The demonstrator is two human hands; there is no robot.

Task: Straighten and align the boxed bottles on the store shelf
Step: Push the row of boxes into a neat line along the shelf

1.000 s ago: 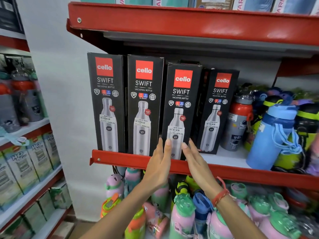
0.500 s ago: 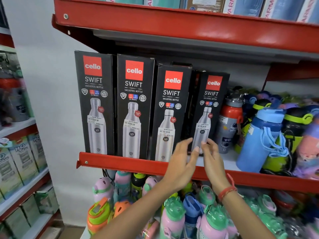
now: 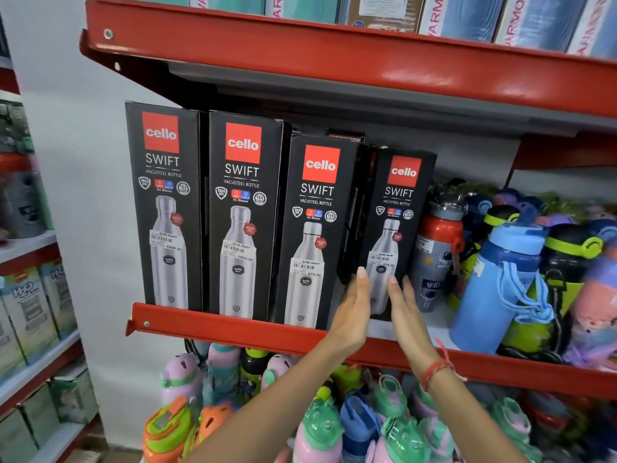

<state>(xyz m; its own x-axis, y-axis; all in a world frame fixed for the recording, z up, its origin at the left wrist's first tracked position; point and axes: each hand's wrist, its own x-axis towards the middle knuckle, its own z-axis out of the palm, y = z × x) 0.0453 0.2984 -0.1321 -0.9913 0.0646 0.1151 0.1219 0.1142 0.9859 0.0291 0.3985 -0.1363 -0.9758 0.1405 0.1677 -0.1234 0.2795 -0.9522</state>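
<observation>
- Head cam: both hands, left hand [image 3: 350,312] and right hand [image 3: 405,315], slid over from the third box [image 3: 314,235]
- Flat, fingers spread, now flanking the set-back fourth box [image 3: 394,228], centre frame; it's next, I guess

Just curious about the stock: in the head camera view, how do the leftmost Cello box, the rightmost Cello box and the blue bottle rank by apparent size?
1. Leftmost Cello box, largest.
2. Rightmost Cello box and blue bottle: too alike to rank; the box sits further back, so nearness misleads.
</observation>
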